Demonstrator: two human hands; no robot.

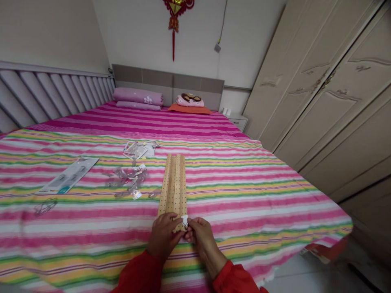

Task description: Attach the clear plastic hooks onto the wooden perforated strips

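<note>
A long, light wooden board (173,183) with raised ridges and rows of small holes lies lengthwise on the striped bedspread. My left hand (163,234) is closed around its near end, with the fingers over the top. Beside it, my right hand (200,232) pinches a small white piece (185,221) at the board's near right corner. My left fingertips come close to this piece, and my fingers partly hide its lower side. Whether it is fixed to the board I cannot tell.
Several small clear plastic packets (131,177) lie left of the board, with a pile of white cards and bags (142,149) behind them. A flat printed package (71,175) and a crumpled clear wrapper (45,206) are farther left. Folded bedding (139,97) lies by the headboard.
</note>
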